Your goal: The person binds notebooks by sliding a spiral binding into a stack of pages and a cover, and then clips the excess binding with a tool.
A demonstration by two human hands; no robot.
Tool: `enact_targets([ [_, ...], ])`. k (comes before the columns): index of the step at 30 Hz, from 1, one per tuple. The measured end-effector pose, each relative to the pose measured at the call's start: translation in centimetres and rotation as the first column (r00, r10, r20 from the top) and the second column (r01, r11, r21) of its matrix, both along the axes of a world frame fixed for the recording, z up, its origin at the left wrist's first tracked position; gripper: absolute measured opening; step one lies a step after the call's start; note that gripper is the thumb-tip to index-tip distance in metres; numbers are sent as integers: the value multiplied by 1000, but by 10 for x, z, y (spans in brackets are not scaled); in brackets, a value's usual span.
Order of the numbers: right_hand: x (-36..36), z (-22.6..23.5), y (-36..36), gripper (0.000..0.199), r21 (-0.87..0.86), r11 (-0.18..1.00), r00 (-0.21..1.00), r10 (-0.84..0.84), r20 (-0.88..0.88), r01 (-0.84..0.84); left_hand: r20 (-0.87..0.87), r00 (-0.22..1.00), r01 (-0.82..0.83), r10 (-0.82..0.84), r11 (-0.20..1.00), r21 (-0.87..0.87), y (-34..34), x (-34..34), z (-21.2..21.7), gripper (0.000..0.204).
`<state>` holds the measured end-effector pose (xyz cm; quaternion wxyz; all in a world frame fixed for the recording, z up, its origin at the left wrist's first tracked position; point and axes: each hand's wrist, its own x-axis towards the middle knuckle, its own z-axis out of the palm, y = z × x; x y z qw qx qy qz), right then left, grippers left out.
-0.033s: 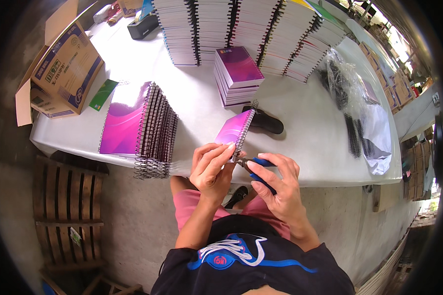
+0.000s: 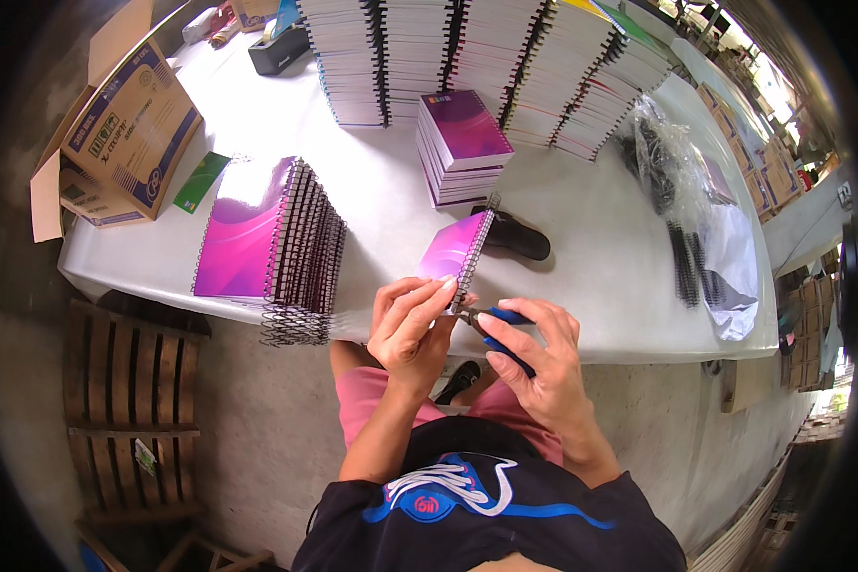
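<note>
My left hand [image 2: 410, 329] grips the near end of a purple spiral notebook [image 2: 453, 250], its fingers across the cover. The notebook is tilted, with the dark wire coil [image 2: 477, 243] along its right side and the coil's far end sticking out past the cover. In my right hand [image 2: 548, 362] are pliers [image 2: 507, 351] with blue handles. Their jaws meet the near end of the coil; whether they are closed on the wire cannot be made out. Just beyond the notebook lies a black rounded object [image 2: 517, 235].
Coiled purple notebooks [image 2: 243, 234] are stacked at the table's left front edge, coils overhanging. Purple books [image 2: 467, 133] form a middle pile before tall stacks [image 2: 410, 67]. A cardboard box [image 2: 129, 138] stands left, clear plastic with black coils [image 2: 682, 257] right. A slatted wooden seat [image 2: 133, 410] is lower left.
</note>
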<state>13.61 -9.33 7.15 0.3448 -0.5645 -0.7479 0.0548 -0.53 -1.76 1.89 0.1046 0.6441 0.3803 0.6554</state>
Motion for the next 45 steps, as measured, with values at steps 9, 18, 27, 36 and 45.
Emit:
enact_targets([
  [9,17,-15,-8,35,-356,666,263,-240,-934,-656,8,998,55,-57,993,106,-5,3,-7,38],
  [18,71,-51,-4,40,-283,894,923,-272,273,347,778,618,453,-116,861,-231,6,1,2,36],
  [27,30,-28,35,68,304,907,273,384,-882,-292,457,831,356,-318,935,4,-34,-18,47,31],
  [36,-89,76,161,40,134,811,131,250,-959,-569,331,890,-306,314,949,-79,-9,-132,77,48],
  [45,-127,46,200,52,53,941,925,337,-177,-333,496,867,102,-41,990,-96,28,-156,32,51],
])
